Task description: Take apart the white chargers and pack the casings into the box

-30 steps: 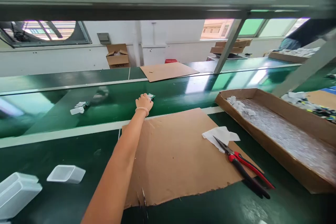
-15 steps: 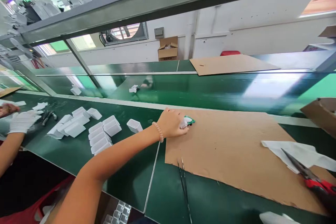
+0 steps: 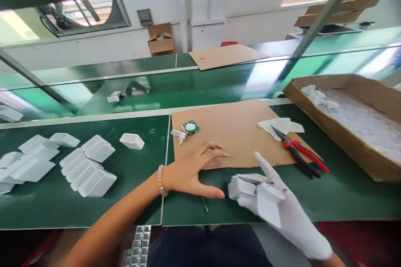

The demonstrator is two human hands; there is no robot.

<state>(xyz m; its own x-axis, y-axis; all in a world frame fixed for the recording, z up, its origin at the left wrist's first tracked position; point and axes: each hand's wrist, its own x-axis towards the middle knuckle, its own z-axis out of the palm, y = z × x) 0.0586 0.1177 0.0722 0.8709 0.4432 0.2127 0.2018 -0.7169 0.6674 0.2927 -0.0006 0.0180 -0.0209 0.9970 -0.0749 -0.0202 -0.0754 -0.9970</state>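
In the head camera view, the bare left hand point(image 3: 194, 171), a pale beaded bracelet point(image 3: 161, 180) on its wrist, lies palm down with its fingers spread, the grip released and holding nothing, at the near edge of a flat brown corrugated cardboard sheet point(image 3: 225, 125). Just beyond its fingertips, toward the sheet's left edge, lie a small green circuit board with a round white dome point(image 3: 190, 127) and, just beside it, a small white plastic plug-shaped piece point(image 3: 178, 135). The white-gloved right hand point(image 3: 282, 212) is off the cardboard near the table's near edge, its grip seemingly clenched on a white rectangular plastic housing point(image 3: 244, 187), though white on white makes the hold hard to read. With parts this small and loose, a slow fingertip pinch looks safer than a sweep of the palm, and the dome seems best left unpressed. The dark green belt table point(image 3: 147, 212) carries white plastic housings point(image 3: 89, 173) in clusters toward its left edge, red-handled long-nose pliers point(image 3: 297, 150) on the cardboard's right corner, and a long brown cardboard tray point(image 3: 351, 81) at its right edge. Beyond, a second green belt holds small white pieces point(image 3: 112, 98), and an open cardboard box point(image 3: 161, 39) stands against the white wall point(image 3: 238, 16).
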